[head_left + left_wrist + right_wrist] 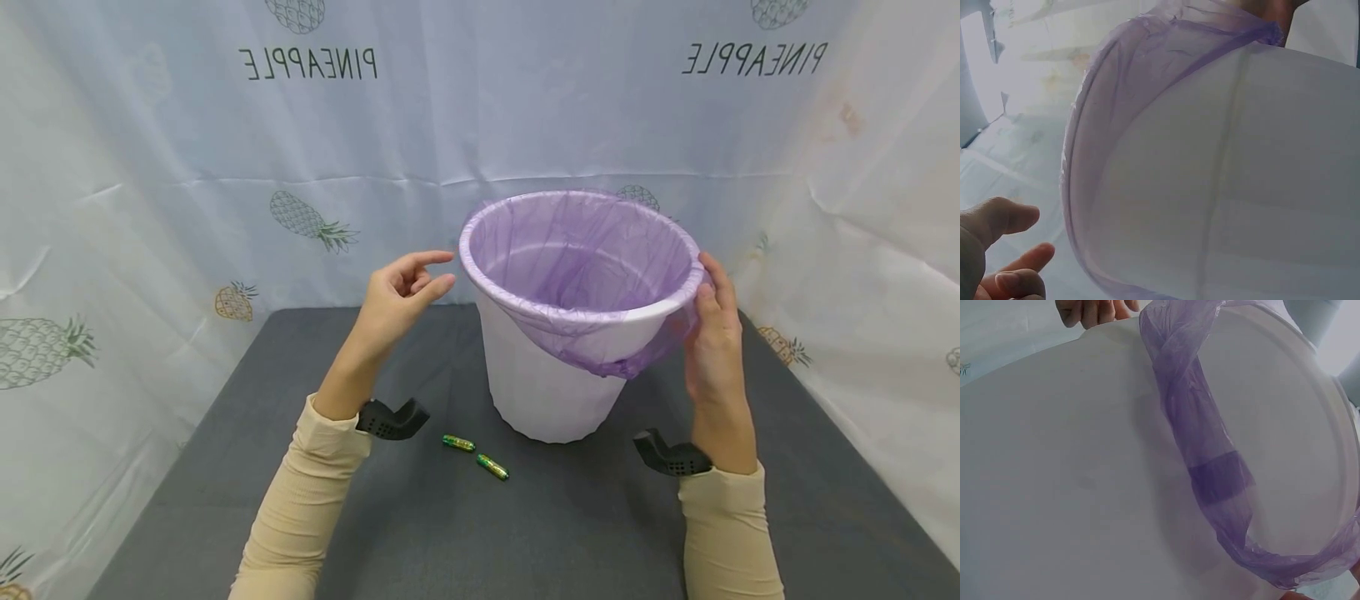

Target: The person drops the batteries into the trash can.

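A white plastic bin (540, 383) stands on the table, lined with a thin purple bin bag (570, 275). The bag is folded over the rim, and its loose edge hangs bunched at the front right. In the right wrist view that bunched edge (1210, 462) runs as a twisted band across the bin's side. My right hand (716, 342) grips the bag at the right of the rim, fingertips over the edge. Just left of the rim, my left hand (405, 292) is held apart from it with thumb and forefinger spread; it holds nothing.
Two small green-and-gold batteries (480, 456) lie on the dark tabletop (420, 533) in front of the bin. A pale curtain printed with pineapples (307, 218) hangs behind and at both sides. Each wrist wears a black camera mount (392, 419).
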The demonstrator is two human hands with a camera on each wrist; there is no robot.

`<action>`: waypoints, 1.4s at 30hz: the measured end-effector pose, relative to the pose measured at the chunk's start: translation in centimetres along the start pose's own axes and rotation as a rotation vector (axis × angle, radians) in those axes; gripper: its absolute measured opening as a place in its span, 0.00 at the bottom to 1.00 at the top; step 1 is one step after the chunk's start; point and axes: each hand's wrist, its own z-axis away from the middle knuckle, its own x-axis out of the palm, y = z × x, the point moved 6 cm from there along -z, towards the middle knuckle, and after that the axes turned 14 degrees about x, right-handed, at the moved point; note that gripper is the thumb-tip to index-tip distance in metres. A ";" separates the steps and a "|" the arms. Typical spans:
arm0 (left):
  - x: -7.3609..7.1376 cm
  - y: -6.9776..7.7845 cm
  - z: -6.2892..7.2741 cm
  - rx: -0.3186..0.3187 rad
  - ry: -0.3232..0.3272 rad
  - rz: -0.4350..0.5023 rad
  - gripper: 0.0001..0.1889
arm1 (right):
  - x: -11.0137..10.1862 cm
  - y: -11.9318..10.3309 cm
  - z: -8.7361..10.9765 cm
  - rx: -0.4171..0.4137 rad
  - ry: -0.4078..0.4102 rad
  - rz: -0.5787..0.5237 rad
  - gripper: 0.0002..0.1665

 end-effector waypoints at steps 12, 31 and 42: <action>-0.7 -1.4 2.7 0.021 -0.070 0.018 0.16 | -0.1 0.0 0.0 0.003 -0.019 0.008 0.21; -0.6 -5.2 6.5 0.043 -0.280 0.022 0.15 | 0.0 0.0 -0.1 -0.020 -0.046 -0.037 0.21; -0.5 -9.2 9.0 -0.024 -0.385 0.025 0.16 | 0.0 0.1 -0.1 0.001 -0.022 -0.004 0.22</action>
